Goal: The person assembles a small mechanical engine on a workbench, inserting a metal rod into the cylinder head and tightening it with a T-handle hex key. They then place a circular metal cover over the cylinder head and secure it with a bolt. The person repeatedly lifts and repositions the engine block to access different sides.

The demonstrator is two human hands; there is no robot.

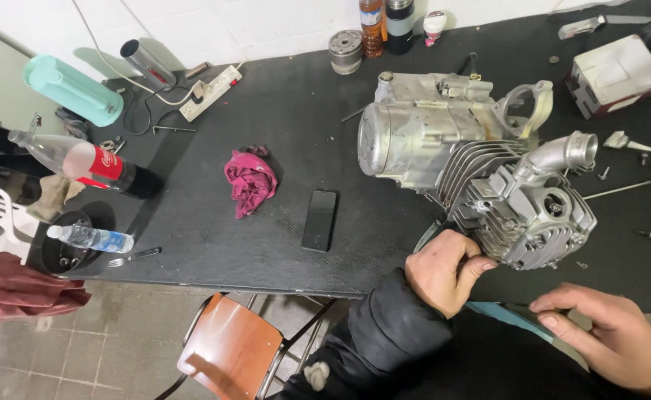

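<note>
- Here, head view: a small engine (473, 163), silver, finned, is lying on its side on the dark counter (266, 244), near the front edge at right.
- Left hand (444, 270) is curling loosely against the lower fins, fingers bent, gripping nothing clearly.
- Right hand (610, 333) is hovering open and flat near the counter edge, empty.
- Judging: cast metal, heavy, rigid, likely oily; fins thin, sharp. Best hold looks like the rounded crankcase, two-handed.
- A phone (319, 220) and a pink rag (250, 181) are lying well apart.

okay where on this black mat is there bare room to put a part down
Bare mat lies between the power strip and the engine, and left of the pink rag. It is crowded right of the engine, with screws and the box.
</note>
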